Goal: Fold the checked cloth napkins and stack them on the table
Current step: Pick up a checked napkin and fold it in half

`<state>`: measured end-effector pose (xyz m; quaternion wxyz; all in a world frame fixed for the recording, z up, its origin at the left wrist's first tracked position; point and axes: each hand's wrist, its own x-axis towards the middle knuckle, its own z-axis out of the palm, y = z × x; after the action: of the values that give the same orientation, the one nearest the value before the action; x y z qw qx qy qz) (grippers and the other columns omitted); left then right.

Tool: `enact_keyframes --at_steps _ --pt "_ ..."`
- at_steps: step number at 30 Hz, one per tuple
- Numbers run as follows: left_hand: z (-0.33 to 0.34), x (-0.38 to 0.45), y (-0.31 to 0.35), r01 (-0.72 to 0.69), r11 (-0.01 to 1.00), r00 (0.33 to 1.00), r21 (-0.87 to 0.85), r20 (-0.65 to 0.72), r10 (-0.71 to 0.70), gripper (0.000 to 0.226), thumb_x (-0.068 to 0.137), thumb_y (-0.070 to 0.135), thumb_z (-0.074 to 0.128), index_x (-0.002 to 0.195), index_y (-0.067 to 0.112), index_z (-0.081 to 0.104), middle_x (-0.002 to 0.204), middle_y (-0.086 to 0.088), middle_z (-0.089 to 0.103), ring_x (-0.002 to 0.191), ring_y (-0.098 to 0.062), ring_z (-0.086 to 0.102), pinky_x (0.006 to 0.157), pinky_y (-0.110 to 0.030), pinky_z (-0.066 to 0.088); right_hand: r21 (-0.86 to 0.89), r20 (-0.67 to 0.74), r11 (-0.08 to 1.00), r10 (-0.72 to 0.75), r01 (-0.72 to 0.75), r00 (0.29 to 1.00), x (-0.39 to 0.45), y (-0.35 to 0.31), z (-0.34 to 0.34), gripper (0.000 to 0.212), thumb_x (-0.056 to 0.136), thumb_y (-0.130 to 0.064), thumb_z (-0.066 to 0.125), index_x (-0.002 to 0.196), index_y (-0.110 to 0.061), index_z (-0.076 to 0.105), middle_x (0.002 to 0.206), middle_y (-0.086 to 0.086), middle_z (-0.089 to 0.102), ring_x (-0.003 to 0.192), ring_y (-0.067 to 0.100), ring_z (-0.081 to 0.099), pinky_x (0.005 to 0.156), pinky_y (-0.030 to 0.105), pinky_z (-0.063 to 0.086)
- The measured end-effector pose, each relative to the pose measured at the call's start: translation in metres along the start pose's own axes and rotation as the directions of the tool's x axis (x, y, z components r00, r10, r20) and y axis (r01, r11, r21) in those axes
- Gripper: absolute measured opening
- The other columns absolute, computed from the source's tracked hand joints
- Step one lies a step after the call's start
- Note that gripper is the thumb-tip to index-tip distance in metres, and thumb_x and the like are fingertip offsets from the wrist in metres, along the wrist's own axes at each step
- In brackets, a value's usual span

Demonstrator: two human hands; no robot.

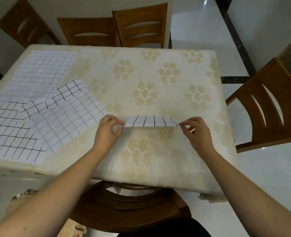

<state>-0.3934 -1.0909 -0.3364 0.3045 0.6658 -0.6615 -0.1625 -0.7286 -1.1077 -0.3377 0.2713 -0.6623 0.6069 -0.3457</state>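
Left hand: thumb and forefinger pinch the left end of the folded napkin, other fingers loosely curled. Right hand: same pinch on the right end. Napkin spans straight between the two pinches, long axis running left–right, just far of the fingertips; both hands equally near it. Its near edge appears lifted slightly off the tablecloth, a shadow below it; cannot tell whether the far edge touches. It reads as a narrow strip: white cloth, dark grid lines, several layers likely. Judgement: the next fold or set-down depends on keeping that left–right axis level. Outward, to the left: unfolded checked napkins lie overlapped and flat. No stack visible yet.
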Motion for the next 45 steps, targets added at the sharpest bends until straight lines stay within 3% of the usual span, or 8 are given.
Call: enact_keyframes --at_steps 10,13,16,19,23,27,34,45 --pt "0.072 -0.096 -0.051 0.018 0.998 0.961 0.064 0.275 -0.035 0.030 0.063 -0.006 0.077 0.078 0.019 0.069 0.095 0.008 0.052 0.092 -0.017 0.053 0.086 -0.020 0.038 -0.136 0.278 0.975 0.206 -0.173 0.938 -0.095 0.061 0.044 0.014 0.090 -0.011 0.065 0.096 -0.020 0.075 0.121 -0.006 0.056 0.092 0.006 0.060 0.076 0.000 0.038" --pt "0.074 -0.105 -0.057 -0.023 0.999 0.944 0.049 0.331 0.005 0.025 0.066 0.010 0.079 0.084 0.023 0.067 0.097 0.006 0.054 0.091 -0.013 0.051 0.086 -0.024 0.041 -0.157 0.259 0.973 0.207 -0.170 0.944 -0.100 0.067 0.050 0.021 0.088 -0.002 0.063 0.094 -0.017 0.075 0.119 -0.003 0.058 0.101 0.009 0.059 0.084 0.002 0.037" --pt "0.071 -0.110 -0.057 -0.132 0.988 0.937 0.086 0.336 0.096 0.018 0.077 0.038 0.065 0.090 0.026 0.063 0.103 0.007 0.054 0.095 -0.011 0.051 0.083 -0.024 0.042 -0.178 0.213 0.970 0.204 -0.168 0.955 -0.099 0.068 0.054 0.025 0.089 0.001 0.056 0.094 -0.014 0.075 0.114 -0.002 0.060 0.105 0.011 0.057 0.092 0.019 0.043" --pt "0.077 -0.106 -0.055 -0.138 0.977 0.960 0.166 0.265 0.090 0.023 0.085 0.042 0.054 0.096 0.024 0.063 0.111 0.005 0.058 0.109 -0.015 0.052 0.085 -0.032 0.044 -0.182 0.107 0.964 0.216 -0.195 0.970 -0.096 0.069 0.058 0.022 0.089 -0.001 0.057 0.095 -0.014 0.074 0.105 0.000 0.062 0.099 0.016 0.057 0.087 0.026 0.045" --pt "0.087 -0.084 -0.055 -0.156 0.954 0.964 0.258 0.251 0.090 0.041 0.091 0.033 0.049 0.128 0.018 0.057 0.135 -0.001 0.054 0.128 -0.017 0.047 0.098 -0.038 0.045 -0.227 0.092 0.971 0.094 -0.071 0.991 -0.090 0.064 0.068 0.022 0.088 -0.003 0.056 0.100 -0.012 0.072 0.101 0.001 0.063 0.094 0.018 0.058 0.085 0.025 0.042" --pt "0.095 -0.060 -0.062 -0.203 0.906 0.943 0.372 0.324 0.078 0.060 0.097 0.033 0.044 0.151 0.013 0.032 0.159 -0.003 0.028 0.146 -0.018 0.024 0.116 -0.035 0.023 -0.235 0.119 0.967 -0.068 0.095 0.991 -0.074 0.048 0.086 0.031 0.086 -0.015 0.048 0.106 -0.008 0.072 0.107 0.005 0.068 0.098 0.016 0.058 0.088 0.030 0.048" --pt "0.113 -0.059 -0.077 -0.275 0.861 0.901 0.428 0.428 0.075 0.062 0.101 0.041 0.030 0.155 0.012 0.021 0.163 -0.003 0.013 0.150 -0.016 0.012 0.120 -0.041 0.017 -0.366 0.361 0.911 -0.052 0.193 0.931 -0.054 0.019 0.145 0.055 0.094 -0.028 0.032 0.141 -0.004 0.048 0.144 0.013 0.051 0.135 0.027 0.046 0.112 0.046 0.038" --pt "0.115 -0.058 -0.076 -0.259 0.856 0.909 0.447 0.411 0.061 0.061 0.101 0.044 0.029 0.154 0.015 0.023 0.163 0.000 0.015 0.150 -0.011 0.008 0.121 -0.040 0.016 -0.484 0.464 0.835 -0.007 0.260 0.886 -0.033 0.002 0.203 0.058 0.100 -0.038 0.026 0.150 -0.010 0.033 0.158 0.007 0.030 0.147 0.020 0.024 0.117 0.038 0.011"
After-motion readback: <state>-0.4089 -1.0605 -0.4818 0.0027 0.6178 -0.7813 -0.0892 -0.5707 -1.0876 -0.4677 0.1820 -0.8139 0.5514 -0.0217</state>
